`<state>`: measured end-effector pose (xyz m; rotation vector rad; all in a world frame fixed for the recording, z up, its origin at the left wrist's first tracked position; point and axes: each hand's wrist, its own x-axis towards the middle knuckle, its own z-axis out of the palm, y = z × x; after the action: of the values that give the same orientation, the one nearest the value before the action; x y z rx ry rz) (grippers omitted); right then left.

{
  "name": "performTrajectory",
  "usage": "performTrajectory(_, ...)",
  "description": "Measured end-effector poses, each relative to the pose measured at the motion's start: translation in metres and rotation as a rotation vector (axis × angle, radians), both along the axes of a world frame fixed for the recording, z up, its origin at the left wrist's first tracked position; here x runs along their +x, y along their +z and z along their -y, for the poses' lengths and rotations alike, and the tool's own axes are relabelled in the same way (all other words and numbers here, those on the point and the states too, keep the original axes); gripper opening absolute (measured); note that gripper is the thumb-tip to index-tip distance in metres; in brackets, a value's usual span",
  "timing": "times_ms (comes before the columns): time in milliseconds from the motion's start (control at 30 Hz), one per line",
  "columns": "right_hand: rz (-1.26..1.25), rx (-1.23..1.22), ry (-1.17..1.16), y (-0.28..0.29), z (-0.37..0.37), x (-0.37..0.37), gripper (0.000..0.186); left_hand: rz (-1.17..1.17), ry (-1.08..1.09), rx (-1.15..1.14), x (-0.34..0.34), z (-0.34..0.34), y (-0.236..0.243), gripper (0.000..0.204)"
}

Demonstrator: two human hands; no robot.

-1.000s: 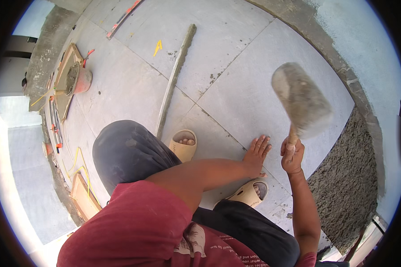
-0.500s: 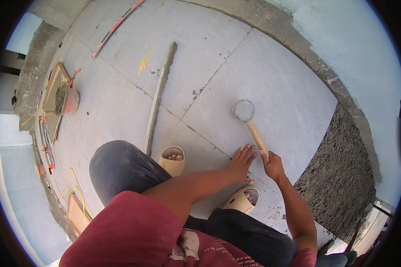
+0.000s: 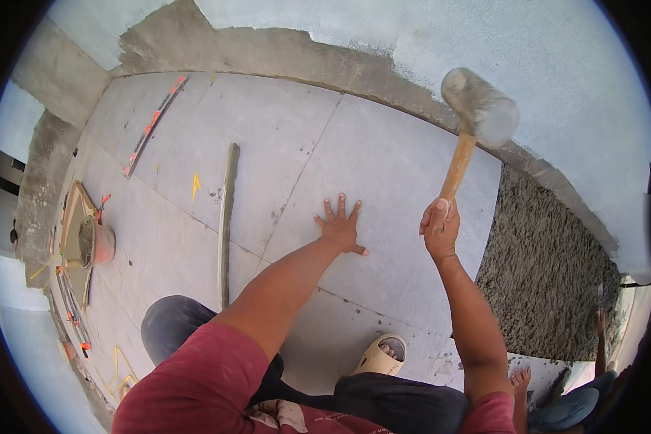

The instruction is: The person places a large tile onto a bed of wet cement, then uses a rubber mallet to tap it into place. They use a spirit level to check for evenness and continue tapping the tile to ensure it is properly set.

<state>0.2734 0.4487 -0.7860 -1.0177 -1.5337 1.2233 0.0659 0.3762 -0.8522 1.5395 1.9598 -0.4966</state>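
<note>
My left hand [image 3: 340, 230] lies spread flat on a large grey floor tile [image 3: 390, 166], fingers apart and nothing in them. To its right, my right hand [image 3: 440, 228] grips the wooden handle of a mallet [image 3: 477, 108]. The pale, dirty mallet head is raised and slightly blurred, seen against the foot of the wall. Right of this tile is a bed of rough grey mortar [image 3: 542, 282]. My cream slide sandal [image 3: 382, 356] rests on the floor behind my hands.
A cement-streaked straight bar [image 3: 228, 217] and a red-marked bar [image 3: 154, 126] lie on tiles to the left. Further left stand a mortar bucket [image 3: 103, 242] and a wooden tray. A pale wall [image 3: 571, 79] borders the floor ahead. Another person's bare foot [image 3: 521, 382] is at lower right.
My left hand has moved forward across the tile. The mallet, lower half a second ago, is raised again. The view has tilted toward the wall, and more of the other person shows.
</note>
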Motion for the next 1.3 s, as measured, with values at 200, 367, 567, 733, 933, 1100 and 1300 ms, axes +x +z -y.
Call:
performTrajectory(200, 0.353, -0.348, 0.084, 0.030, -0.049, -0.003, 0.056, -0.036, 0.016, -0.060, -0.014, 0.003, -0.008, 0.143)
performTrajectory(367, -0.053, 0.080, 0.061, 0.056, -0.054, -0.033, 0.050, -0.044, 0.032, -0.090, -0.017, 0.008, -0.003, 0.143)
performTrajectory(567, 0.569, -0.121, -0.011, -0.076, -0.048, -0.007, 0.056, -0.022, 0.002, -0.105, -0.002, -0.008, 0.005, 0.143)
performTrajectory(733, 0.225, -0.253, 0.040, 0.045, -0.061, -0.011, 0.062, -0.050, 0.031, -0.131, -0.004, -0.005, 0.005, 0.145)
performTrajectory(933, 0.110, 0.181, -0.273, -0.039, -0.024, 0.051, 0.060, -0.064, 0.020, -0.143, 0.010, -0.009, -0.003, 0.149)
performTrajectory(1100, 0.399, -0.417, -0.179, -0.040, -0.038, 0.082, 0.063, -0.084, 0.021, -0.117, 0.005, -0.013, -0.006, 0.150)
performTrajectory(1300, 0.102, 0.075, -0.264, 0.024, -0.016, 0.081, 0.064, -0.077, 0.051, -0.117, 0.001, -0.007, -0.003, 0.151)
